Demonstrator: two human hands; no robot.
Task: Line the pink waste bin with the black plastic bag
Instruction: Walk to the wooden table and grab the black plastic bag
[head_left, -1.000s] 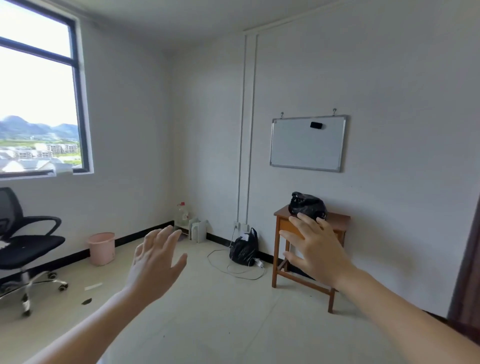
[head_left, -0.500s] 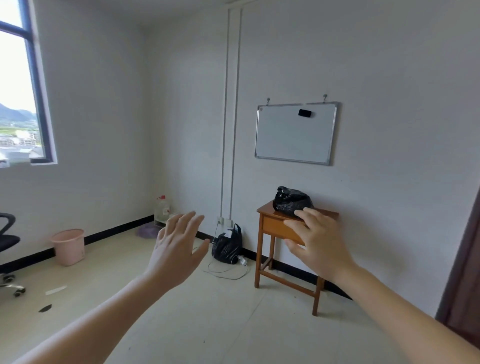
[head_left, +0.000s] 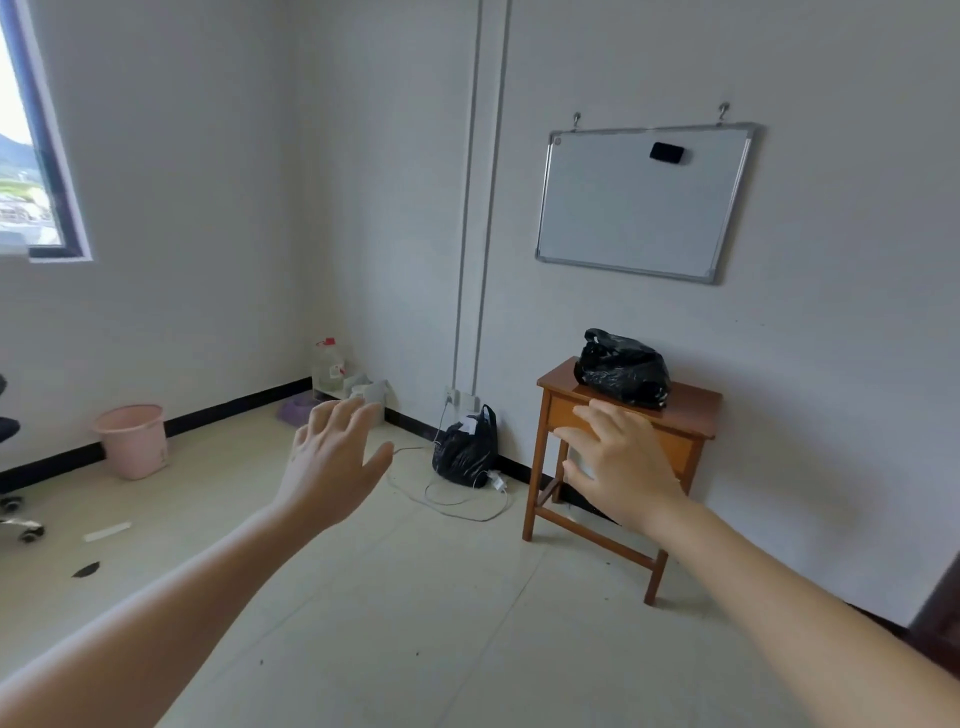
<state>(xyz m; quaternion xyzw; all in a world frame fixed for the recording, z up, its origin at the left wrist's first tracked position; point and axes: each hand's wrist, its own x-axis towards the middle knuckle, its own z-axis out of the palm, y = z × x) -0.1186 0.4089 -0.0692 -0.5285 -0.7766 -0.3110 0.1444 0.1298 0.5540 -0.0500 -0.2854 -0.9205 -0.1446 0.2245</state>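
Observation:
The pink waste bin (head_left: 133, 440) stands on the floor against the left wall, unlined. A crumpled black plastic bag (head_left: 621, 368) lies on a small wooden table (head_left: 691, 405) by the right wall. My left hand (head_left: 332, 457) is raised mid-air with fingers spread, holding nothing. My right hand (head_left: 618, 462) is also raised and spread, in front of the table's drawer and well short of the bag.
A second, filled black bag (head_left: 466, 448) sits on the floor by a wall socket with a white cable (head_left: 457, 500) looped beside it. A water jug (head_left: 328, 364) stands in the corner. An office chair's wheels (head_left: 21, 519) show at the left edge. A whiteboard (head_left: 641, 202) hangs above the table.
The view has swung right and closer to the table; the chair and window slid toward the left edge. Both hands stay raised and spread, holding nothing.

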